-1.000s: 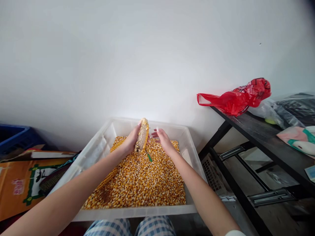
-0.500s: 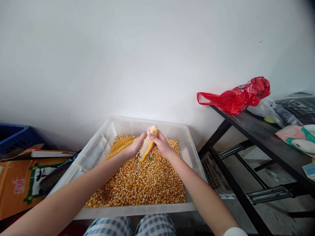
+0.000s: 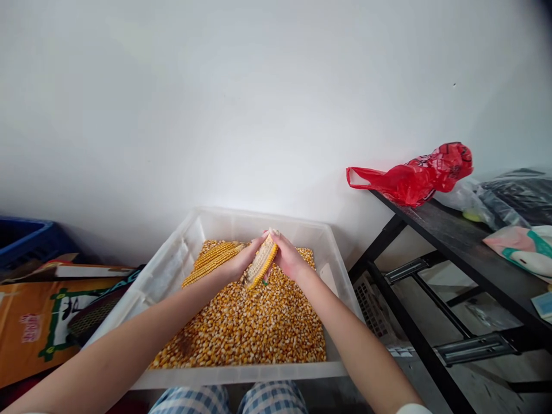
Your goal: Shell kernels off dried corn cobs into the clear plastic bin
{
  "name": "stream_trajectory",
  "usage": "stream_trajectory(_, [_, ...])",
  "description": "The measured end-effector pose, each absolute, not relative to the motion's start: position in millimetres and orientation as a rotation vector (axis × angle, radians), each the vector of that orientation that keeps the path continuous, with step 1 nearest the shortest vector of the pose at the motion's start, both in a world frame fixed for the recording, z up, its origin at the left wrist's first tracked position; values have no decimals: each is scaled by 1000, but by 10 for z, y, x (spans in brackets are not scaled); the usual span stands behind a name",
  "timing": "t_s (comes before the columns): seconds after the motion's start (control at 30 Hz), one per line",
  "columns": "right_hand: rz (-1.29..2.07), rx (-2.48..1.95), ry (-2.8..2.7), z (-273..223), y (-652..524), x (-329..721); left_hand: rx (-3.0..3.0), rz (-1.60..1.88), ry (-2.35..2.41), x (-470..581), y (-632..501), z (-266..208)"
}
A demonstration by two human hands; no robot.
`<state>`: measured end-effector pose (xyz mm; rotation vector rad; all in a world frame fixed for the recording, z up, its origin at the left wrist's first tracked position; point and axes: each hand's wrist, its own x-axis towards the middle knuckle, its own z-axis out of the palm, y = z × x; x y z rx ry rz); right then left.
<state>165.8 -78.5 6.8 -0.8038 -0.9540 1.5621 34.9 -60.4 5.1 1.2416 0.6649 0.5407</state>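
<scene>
A partly shelled corn cob (image 3: 261,261) is held between both hands, tilted, with bare pale rows on one side and yellow kernels along the other. My left hand (image 3: 246,257) is closed on its left side. My right hand (image 3: 290,256) wraps its right side, the fingers meeting the left ones near the top end. Beneath lies a bed of loose corn kernels (image 3: 254,328) in a translucent plastic tub (image 3: 241,374). Several whole corn cobs (image 3: 211,261) rest on the kernels to the left, partly behind my left forearm. Something small and green shows just behind the held cob.
To the right stands a black-framed table (image 3: 466,230) with a red plastic bag (image 3: 409,179) and clear bags on it. At left are an orange cardboard box (image 3: 26,328) and a blue crate (image 3: 30,238). A white wall (image 3: 259,103) rises behind the tub.
Both hands still hold the cob. My right thumb has moved up from across the cob's face towards its top end, and the fingers now cover more of that end. The view has tilted slightly upward.
</scene>
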Motion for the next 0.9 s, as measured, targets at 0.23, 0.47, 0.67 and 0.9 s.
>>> stream_trajectory(0.23, [1603,-714,-912,86,-826,1654,1236,503,690,343,-594,49])
stream_trajectory(0.47, [1506,-836,-920,7,-761,1649,1250,547,698,371,-626,73])
stream_trajectory(0.67, [1511,-781,-965,-6,-767,1683,1245,515,725,346,-586,-12])
stream_trajectory(0.9, [1567,-705,-988,40,-802,1715,1262,491,729,305,-623,90])
